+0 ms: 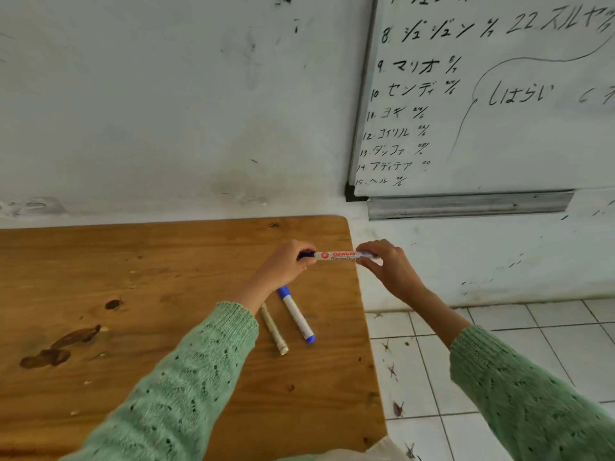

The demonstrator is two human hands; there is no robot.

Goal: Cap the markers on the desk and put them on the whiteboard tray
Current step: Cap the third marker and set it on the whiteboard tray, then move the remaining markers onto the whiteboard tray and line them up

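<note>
I hold a white marker (336, 255) with red lettering level above the desk's right edge. My left hand (286, 264) grips its blue cap end; my right hand (382, 261) pinches the other end. On the wooden desk (133, 294) below lie a white marker with a blue cap (296, 314) and a worn beige marker (274, 328), side by side. The grey metal whiteboard tray (466, 206) runs under the whiteboard (499, 94) at the upper right, and nothing shows on it.
The desk stands against a scuffed white wall (166, 111). Its right edge sits just left of the tray. White floor tiles (499, 361) with dark stains fill the lower right. Green knitted sleeves cover both my forearms.
</note>
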